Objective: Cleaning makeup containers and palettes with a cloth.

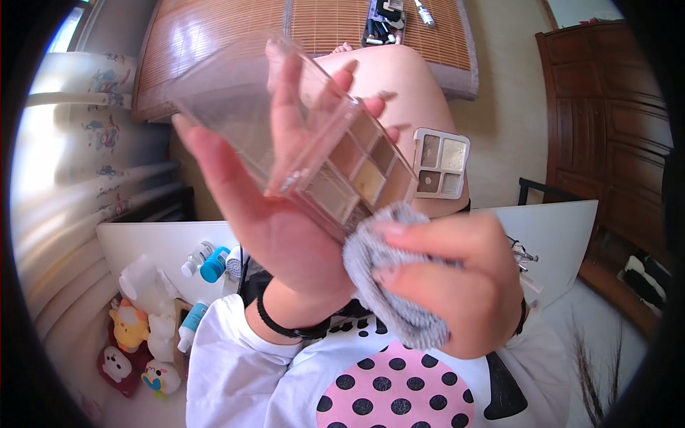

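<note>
An eyeshadow palette [369, 179] with a clear hinged lid [225, 101] lies opened in my left hand [283, 246]. The fingers of that hand are spread behind the lid and the pans, and they show through the clear plastic. Bunched in my right hand [465, 283] is a grey cloth [390, 278]; it presses against the palette's lower edge and covers part of one pan. A smaller four-pan palette [441, 163] in a white case rests on my thigh, just right of the held palette.
Beyond my legs is a bamboo-matted bed [235, 27], with a tray of cosmetics [383, 24] and a small bottle [424, 13] on it. Bottles, including a blue one [215, 264], lie on the white table [160, 230] at left, near several plush toys [128, 323]. A wooden cabinet [604, 117] stands at right.
</note>
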The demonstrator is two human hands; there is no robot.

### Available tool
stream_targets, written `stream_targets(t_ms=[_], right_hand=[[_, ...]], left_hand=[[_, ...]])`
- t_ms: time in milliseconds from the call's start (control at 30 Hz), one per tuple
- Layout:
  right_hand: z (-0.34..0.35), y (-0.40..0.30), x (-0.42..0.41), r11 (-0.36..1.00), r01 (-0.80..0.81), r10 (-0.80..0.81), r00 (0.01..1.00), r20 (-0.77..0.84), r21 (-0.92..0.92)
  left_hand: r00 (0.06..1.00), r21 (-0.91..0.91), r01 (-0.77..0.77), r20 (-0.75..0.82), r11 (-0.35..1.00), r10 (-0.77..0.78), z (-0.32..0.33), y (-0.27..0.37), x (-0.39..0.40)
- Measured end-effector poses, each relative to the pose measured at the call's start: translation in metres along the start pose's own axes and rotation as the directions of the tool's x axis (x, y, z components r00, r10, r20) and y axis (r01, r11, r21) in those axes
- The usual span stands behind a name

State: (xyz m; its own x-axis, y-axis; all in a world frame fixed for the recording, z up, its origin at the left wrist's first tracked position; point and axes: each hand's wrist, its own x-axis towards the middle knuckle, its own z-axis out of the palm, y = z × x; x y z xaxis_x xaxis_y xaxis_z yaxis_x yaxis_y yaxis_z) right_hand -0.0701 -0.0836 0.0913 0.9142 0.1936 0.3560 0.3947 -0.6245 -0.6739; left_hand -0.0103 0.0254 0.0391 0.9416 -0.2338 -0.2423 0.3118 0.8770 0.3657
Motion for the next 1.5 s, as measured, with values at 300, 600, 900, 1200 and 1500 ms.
stream_targets(t_ms=[300, 600, 900, 1200, 1500], right_hand=[[-0.011, 0.039, -0.037, 0.949, 0.058, -0.064, 0.998, 0.007, 0.309], [0.015, 0.017, -0.021, 0.934, 0.127, -0.020, 0.951, -0.307, 0.333], [0.012, 0.016, -0.017, 0.938, 0.024, 0.035, 0.986, -0.160, 0.347], [0.001, 0.037, -0.012, 0.902, -0.255, 0.254, 0.966, 0.050, 0.349], [0.010, 0.023, -0.020, 0.937, 0.097, -0.106, 0.994, 0.008, 0.336]], left_hand=[[0.878, -0.187, -0.148, 0.427, 0.971, 0.216, -0.015, 0.004, 0.004], [0.826, -0.160, -0.113, 0.533, 0.981, 0.182, -0.019, 0.002, 0.009], [0.842, -0.053, -0.317, 0.444, 0.947, 0.307, -0.006, -0.001, -0.002], [0.940, -0.080, -0.326, 0.074, 0.942, 0.332, 0.013, 0.007, -0.005], [0.901, 0.045, -0.435, 0.014, 0.899, 0.434, 0.018, 0.016, -0.010]])
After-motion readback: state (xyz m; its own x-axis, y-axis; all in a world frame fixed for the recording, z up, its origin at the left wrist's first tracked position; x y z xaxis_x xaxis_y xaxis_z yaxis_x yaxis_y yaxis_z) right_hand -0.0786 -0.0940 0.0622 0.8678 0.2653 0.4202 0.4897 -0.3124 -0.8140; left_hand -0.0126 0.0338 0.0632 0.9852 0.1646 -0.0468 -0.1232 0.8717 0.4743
